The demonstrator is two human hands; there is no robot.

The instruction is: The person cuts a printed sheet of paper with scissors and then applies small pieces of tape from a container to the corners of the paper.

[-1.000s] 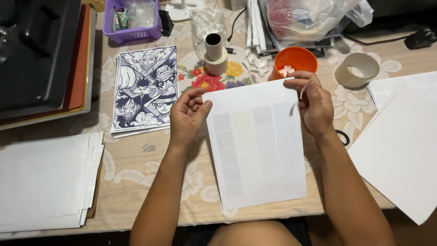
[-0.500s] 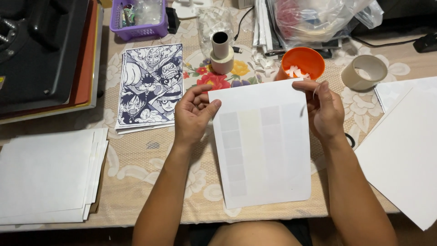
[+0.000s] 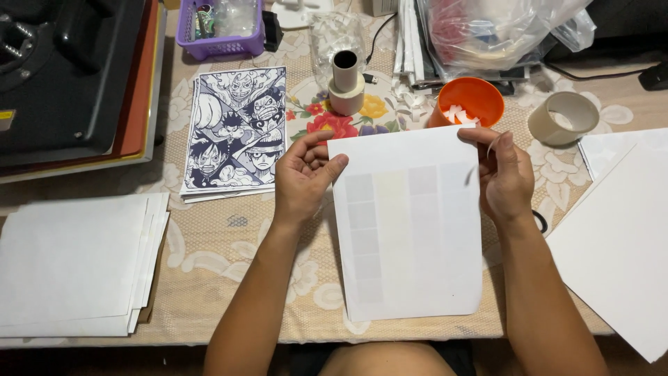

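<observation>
Hands, left hand (image 3: 304,182) and right hand (image 3: 502,175), pinch one sheet (image 3: 409,230).

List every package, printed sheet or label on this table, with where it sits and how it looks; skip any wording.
Printed sheet: centre, held at its top corners by left hand and right hand; white, faint pale squares in columns.
Cartoon print: upper left of centre; black-and-white drawn faces.
Plastic bag: top right; clear, crumpled.
Yellow label: far left, on the black machine; small.
</observation>
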